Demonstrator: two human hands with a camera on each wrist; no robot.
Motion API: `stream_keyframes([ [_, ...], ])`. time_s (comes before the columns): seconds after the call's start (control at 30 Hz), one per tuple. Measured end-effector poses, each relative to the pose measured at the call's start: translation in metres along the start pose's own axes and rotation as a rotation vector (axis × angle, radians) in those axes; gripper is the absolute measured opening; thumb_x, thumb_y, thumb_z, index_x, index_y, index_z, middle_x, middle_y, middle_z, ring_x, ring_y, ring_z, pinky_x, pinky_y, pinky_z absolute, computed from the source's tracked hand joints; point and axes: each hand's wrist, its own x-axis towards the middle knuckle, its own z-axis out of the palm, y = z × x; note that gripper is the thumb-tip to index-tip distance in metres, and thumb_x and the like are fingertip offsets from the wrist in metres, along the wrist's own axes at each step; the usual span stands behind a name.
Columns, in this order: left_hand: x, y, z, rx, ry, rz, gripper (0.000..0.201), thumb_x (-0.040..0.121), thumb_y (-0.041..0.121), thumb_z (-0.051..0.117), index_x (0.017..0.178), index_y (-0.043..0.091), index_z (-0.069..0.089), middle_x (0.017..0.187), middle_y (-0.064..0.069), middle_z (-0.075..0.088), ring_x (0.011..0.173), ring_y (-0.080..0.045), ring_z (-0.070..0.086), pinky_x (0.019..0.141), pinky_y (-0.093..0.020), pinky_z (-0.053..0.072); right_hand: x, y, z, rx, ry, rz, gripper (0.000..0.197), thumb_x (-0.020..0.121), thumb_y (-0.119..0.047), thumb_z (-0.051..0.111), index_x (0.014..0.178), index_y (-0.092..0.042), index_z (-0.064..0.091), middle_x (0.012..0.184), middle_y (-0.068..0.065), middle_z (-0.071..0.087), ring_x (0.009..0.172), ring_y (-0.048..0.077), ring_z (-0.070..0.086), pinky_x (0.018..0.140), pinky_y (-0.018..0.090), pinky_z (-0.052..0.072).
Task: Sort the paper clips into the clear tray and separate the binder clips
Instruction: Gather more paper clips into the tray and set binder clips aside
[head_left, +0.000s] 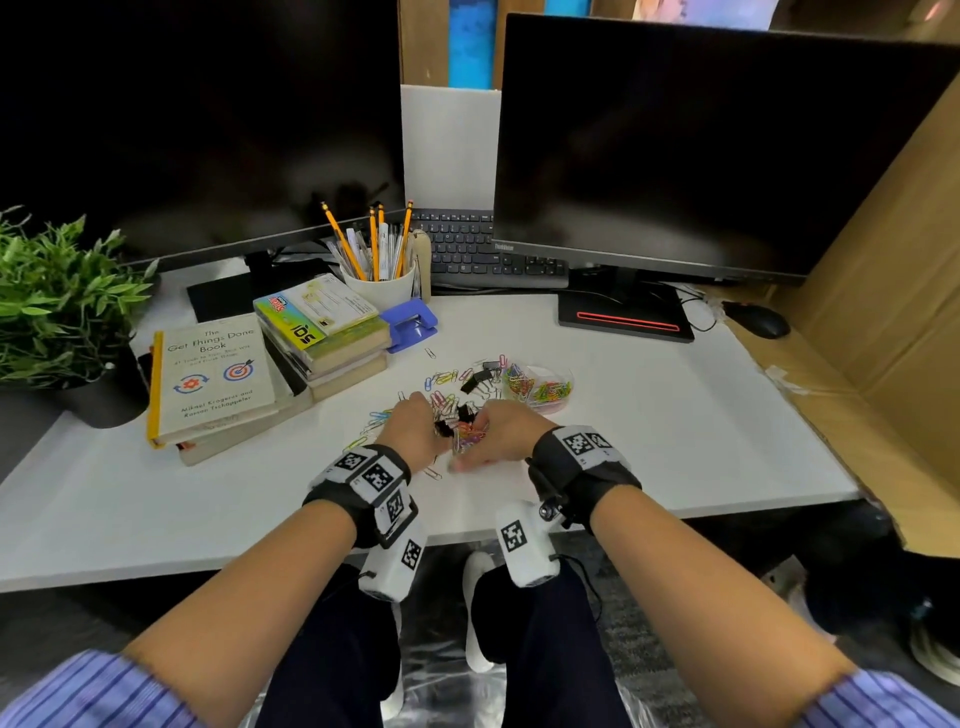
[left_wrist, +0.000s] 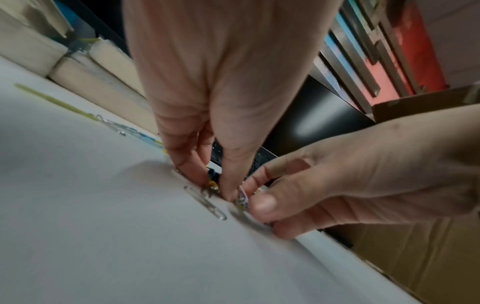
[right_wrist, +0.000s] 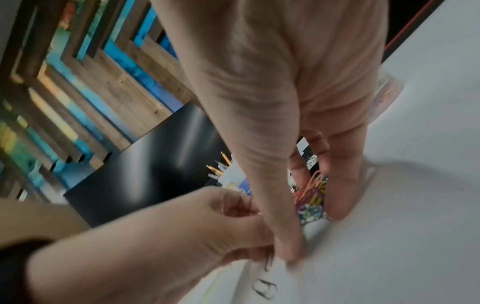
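Your forearms reach in over the desk (head_left: 675, 415) edge so both hands meet at the mixed heap. Your left hand (head_left: 410, 431) and right hand (head_left: 498, 431) are cupped together around the paper clips (head_left: 467, 431), fingertips down on the surface, apparently raking a bunch into one grab; which fingers actually grip is blurred. The clear tray (head_left: 543, 387), already part filled, sits just beyond to the right. Black binder clips (head_left: 475, 382) lie between. One silver clip (left_wrist: 205, 202) lies flat, its long axis running toward your wrist.
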Motion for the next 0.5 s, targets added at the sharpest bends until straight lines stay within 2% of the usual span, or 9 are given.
stream_keyframes([
  [0.07, 0.002, -0.001, 0.001, -0.012, -0.032, -0.002, 0.058, 0.080, 0.025, 0.072, 0.124, 0.000, 0.044, 0.125, -0.016, 0.054, 0.117, -0.028, 0.052, 0.088, -0.032, 0.043, 0.000, -0.003, 0.003, -0.026, 0.052, -0.002, 0.050, 0.071, -0.031, 0.080, 0.109, -0.004, 0.059, 0.099, 0.008, 0.062, 0.088, 0.021, 0.057, 0.060, 0.025, 0.040],
  [0.13, 0.005, -0.002, 0.001, -0.031, -0.054, -0.011, 0.063, 0.077, 0.022, 0.075, 0.125, 0.000, 0.042, 0.124, -0.017, 0.054, 0.116, -0.029, 0.053, 0.086, -0.031, 0.043, 0.004, -0.007, 0.007, -0.066, 0.114, -0.022, 0.042, 0.072, -0.026, 0.077, 0.104, -0.006, 0.058, 0.094, 0.010, 0.065, 0.088, 0.024, 0.061, 0.062, 0.026, 0.042],
  [0.2, 0.007, -0.003, -0.002, -0.028, -0.061, -0.012, 0.067, 0.074, 0.021, 0.076, 0.126, -0.001, 0.040, 0.126, -0.018, 0.051, 0.118, -0.029, 0.050, 0.089, -0.032, 0.042, 0.009, -0.012, 0.008, -0.104, 0.119, -0.043, 0.034, 0.075, -0.021, 0.074, 0.101, -0.004, 0.062, 0.088, 0.008, 0.062, 0.085, 0.023, 0.058, 0.057, 0.023, 0.038],
  [0.23, 0.007, -0.003, -0.003, -0.018, -0.064, -0.017, 0.069, 0.073, 0.021, 0.077, 0.127, 0.000, 0.040, 0.129, -0.018, 0.047, 0.119, -0.030, 0.048, 0.093, -0.033, 0.042, 0.010, -0.015, 0.007, -0.136, 0.106, -0.052, 0.032, 0.076, -0.019, 0.072, 0.103, -0.004, 0.063, 0.092, 0.010, 0.063, 0.088, 0.024, 0.059, 0.060, 0.025, 0.039],
  [0.33, 0.007, -0.003, -0.007, -0.003, -0.083, -0.060, 0.074, 0.073, 0.025, 0.078, 0.130, 0.001, 0.038, 0.132, -0.018, 0.036, 0.120, -0.031, 0.047, 0.099, -0.035, 0.041, 0.014, -0.016, 0.005, -0.173, 0.120, -0.064, 0.027, 0.082, -0.009, 0.063, 0.109, -0.005, 0.065, 0.110, 0.013, 0.067, 0.102, 0.027, 0.063, 0.080, 0.027, 0.047],
  [0.4, 0.008, -0.002, -0.010, 0.047, -0.102, -0.070, 0.075, 0.074, 0.030, 0.077, 0.131, 0.001, 0.039, 0.133, -0.017, 0.035, 0.121, -0.031, 0.046, 0.100, -0.034, 0.041, 0.015, -0.014, 0.005, -0.153, 0.130, -0.064, 0.025, 0.083, -0.005, 0.059, 0.107, -0.003, 0.065, 0.107, 0.014, 0.068, 0.099, 0.028, 0.065, 0.082, 0.028, 0.049],
  [0.5, 0.010, 0.005, -0.014, 0.148, -0.113, -0.053, 0.065, 0.081, 0.035, 0.070, 0.128, -0.002, 0.045, 0.134, -0.018, 0.044, 0.125, -0.031, 0.044, 0.100, -0.034, 0.040, 0.016, -0.011, 0.000, -0.125, 0.092, -0.051, 0.014, 0.082, -0.004, 0.059, 0.093, 0.000, 0.067, 0.093, 0.016, 0.071, 0.092, 0.030, 0.069, 0.078, 0.031, 0.051],
])
